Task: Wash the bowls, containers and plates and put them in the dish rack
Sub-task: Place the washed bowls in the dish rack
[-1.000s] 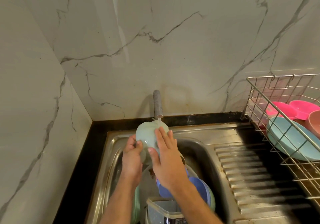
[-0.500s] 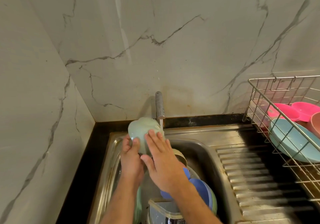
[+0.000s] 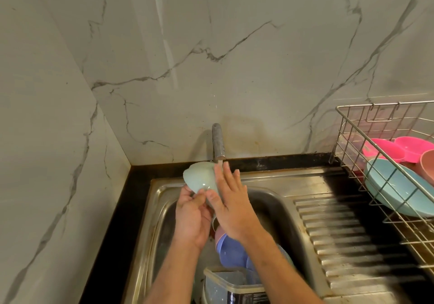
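Observation:
A pale green bowl (image 3: 199, 177) is held tipped on its side under the tap (image 3: 218, 143), above the steel sink (image 3: 279, 206). My left hand (image 3: 191, 217) grips its lower rim from below. My right hand (image 3: 231, 204) lies flat against the bowl's outer side with straight fingers, fingertips near the tap's spout. Below my hands the sink holds a blue bowl (image 3: 231, 251), a pink one (image 3: 219, 233) and a clear plastic container (image 3: 229, 285). The wire dish rack (image 3: 352, 125) at the right holds a light blue plate (image 3: 397, 187) and pink dishes (image 3: 399, 150).
A ribbed steel drainboard (image 3: 347, 238) lies between the sink and the rack. Marble walls close in the back and left, meeting at a corner behind the black counter edge (image 3: 131, 200).
The bowl has turned and shifted left under the tap. My right hand slid across its outer side, and my left hand's grip moved lower on the rim.

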